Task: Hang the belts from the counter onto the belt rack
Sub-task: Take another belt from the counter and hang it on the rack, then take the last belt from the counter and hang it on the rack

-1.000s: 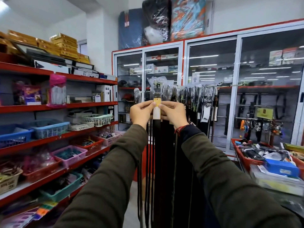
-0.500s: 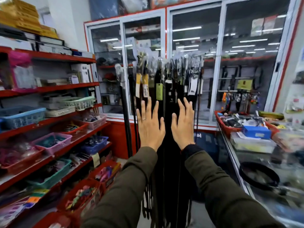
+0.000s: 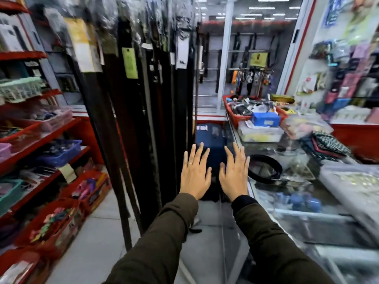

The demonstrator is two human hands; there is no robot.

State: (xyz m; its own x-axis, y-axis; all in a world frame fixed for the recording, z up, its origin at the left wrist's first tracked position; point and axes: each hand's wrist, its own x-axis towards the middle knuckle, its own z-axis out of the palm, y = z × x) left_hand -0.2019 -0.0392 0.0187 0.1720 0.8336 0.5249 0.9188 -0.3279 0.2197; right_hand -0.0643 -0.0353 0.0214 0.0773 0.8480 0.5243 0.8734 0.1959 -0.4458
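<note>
Several dark belts (image 3: 143, 111) hang from the belt rack at the upper left, with paper tags near their tops; the rack's bar is out of frame. A coiled black belt (image 3: 266, 170) lies on the glass counter (image 3: 291, 203) at the right. My left hand (image 3: 194, 173) and my right hand (image 3: 233, 174) are held flat in front of me, fingers spread, holding nothing. They hover side by side between the hanging belts and the counter. The coiled belt is just right of my right hand, apart from it.
Red shelves (image 3: 41, 140) with baskets of small goods line the left side. A red tray (image 3: 231, 113) and a blue box (image 3: 265, 118) stand further back on the counter. A dark blue case (image 3: 209, 138) stands on the floor ahead. Glass cabinets close the back.
A second ago both hands held a belt at the top of the rack. They let go, opened flat, and dropped lower as my view turned right toward the counter.
</note>
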